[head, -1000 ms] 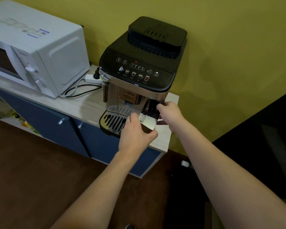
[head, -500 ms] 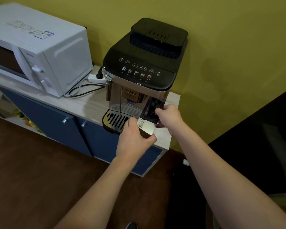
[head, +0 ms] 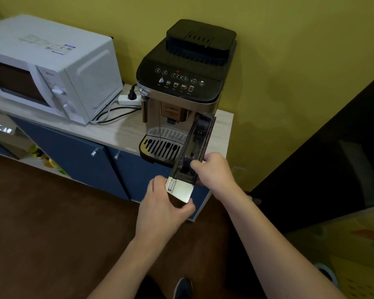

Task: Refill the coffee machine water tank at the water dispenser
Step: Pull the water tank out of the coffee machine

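A black and silver coffee machine stands on a wooden counter against the yellow wall. Its long, dark, see-through water tank with a silver front panel sticks far out of the machine's right front, past the counter edge. My left hand grips the silver front end from the left and below. My right hand holds the tank's right side near the top. No water dispenser is in view.
A white microwave sits left of the machine, with a power strip and cables between them. Blue cabinet doors are under the counter. A dark panel stands at the right. Brown floor lies below, with my shoe.
The tank has slid much further out of the machine toward me, with both hands still on it. The view has shifted slightly right and closer.
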Tool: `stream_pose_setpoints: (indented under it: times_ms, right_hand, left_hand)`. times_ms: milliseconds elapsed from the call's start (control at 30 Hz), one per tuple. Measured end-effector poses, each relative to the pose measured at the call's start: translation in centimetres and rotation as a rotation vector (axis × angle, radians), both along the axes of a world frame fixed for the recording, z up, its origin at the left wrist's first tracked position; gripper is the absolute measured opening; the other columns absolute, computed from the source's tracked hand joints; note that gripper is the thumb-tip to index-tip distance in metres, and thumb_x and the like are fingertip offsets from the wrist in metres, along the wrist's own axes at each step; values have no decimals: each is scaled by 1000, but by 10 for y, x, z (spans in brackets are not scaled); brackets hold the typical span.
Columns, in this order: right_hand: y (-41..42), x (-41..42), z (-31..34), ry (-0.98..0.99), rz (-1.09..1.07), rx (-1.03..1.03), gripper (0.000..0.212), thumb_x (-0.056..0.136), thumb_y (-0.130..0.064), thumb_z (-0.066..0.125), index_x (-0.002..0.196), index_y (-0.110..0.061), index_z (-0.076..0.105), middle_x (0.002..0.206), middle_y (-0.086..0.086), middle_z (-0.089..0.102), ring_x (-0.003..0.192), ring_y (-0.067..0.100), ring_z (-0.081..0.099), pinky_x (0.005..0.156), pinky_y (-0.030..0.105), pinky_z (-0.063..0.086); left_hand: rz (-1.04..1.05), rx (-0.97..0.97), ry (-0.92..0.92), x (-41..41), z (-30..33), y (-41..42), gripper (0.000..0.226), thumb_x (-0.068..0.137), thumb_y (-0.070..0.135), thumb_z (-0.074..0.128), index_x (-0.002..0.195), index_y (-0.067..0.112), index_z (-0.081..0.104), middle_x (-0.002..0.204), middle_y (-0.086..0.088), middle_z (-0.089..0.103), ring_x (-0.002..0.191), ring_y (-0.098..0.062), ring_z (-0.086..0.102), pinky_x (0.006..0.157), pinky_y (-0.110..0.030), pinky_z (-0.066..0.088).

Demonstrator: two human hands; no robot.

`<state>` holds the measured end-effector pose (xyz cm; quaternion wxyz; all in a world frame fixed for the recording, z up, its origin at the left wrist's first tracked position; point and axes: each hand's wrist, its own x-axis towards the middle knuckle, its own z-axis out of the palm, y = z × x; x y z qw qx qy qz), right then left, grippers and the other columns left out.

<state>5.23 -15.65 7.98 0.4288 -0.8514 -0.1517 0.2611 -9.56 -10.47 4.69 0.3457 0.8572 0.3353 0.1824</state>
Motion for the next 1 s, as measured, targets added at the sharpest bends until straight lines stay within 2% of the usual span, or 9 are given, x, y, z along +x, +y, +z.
stream_pose_setpoints:
  times_ms: [100,233,367,433,500,567,667,767,1000]
  right_hand:
    - [-19,-7,1,-17,-43,-37,23,87,-22,62,84,0,66,71,14,69,68,29,71,64,49,61]
    - [-45,3,6,-45,-185,-81,29,85,-21,64,62,-11,49,52,0,43,46,16,43,44,27,32]
    - [-58,37,15,-51,-283,-54,24,80,-24,64,64,-7,56,57,7,50,53,21,48,53,33,34]
    - [-57,64,19,-51,-298,-33,33,75,-30,62,76,3,64,65,10,60,58,25,58,55,36,44]
    - [-52,94,22,-21,-266,18,40,70,-35,60,89,-2,72,79,12,75,69,29,73,65,45,62]
    - [-43,125,21,-8,-202,49,48,66,-39,60,98,-5,73,91,16,77,75,31,77,71,54,63]
    - [-28,163,19,27,-117,67,29,82,-22,60,99,-2,72,102,27,73,85,36,75,62,41,64]
    - [-17,192,2,68,-89,72,18,91,-11,58,98,-1,71,99,26,74,82,32,73,50,26,55]
    - [-4,213,-37,150,-26,52,18,89,-12,59,100,-6,71,90,11,73,71,25,70,70,46,64]
  left_hand:
    - [-78,10,4,-6,4,-7,51,67,49,75,102,28,45,93,12,46,82,-5,52,60,-15,42]
    - [-204,-9,7,11,11,-15,49,67,52,72,100,31,43,93,15,44,83,-3,51,64,-17,45]
    - [-256,-35,-10,51,20,-22,52,71,52,72,107,28,43,99,12,46,89,-7,53,76,-30,53]
    - [-262,-27,-48,75,24,-24,55,72,51,73,110,26,43,101,9,46,91,-10,54,76,-31,54]
    - [-246,-33,-67,98,25,-24,56,73,50,74,111,25,42,103,8,45,93,-11,54,75,-31,55]
    - [-207,-52,-83,124,24,-21,56,73,50,75,110,25,41,104,7,44,93,-12,55,75,-33,57]
    - [-139,-69,-83,161,17,-17,56,74,46,77,111,25,40,106,7,44,95,-12,56,77,-34,58]
    - [-90,-92,-49,189,3,-12,58,75,44,78,114,23,41,107,6,45,97,-12,56,78,-33,57]
    - [-5,-183,24,208,-30,-6,61,77,36,80,122,18,43,115,5,45,105,-10,55,79,-22,48]
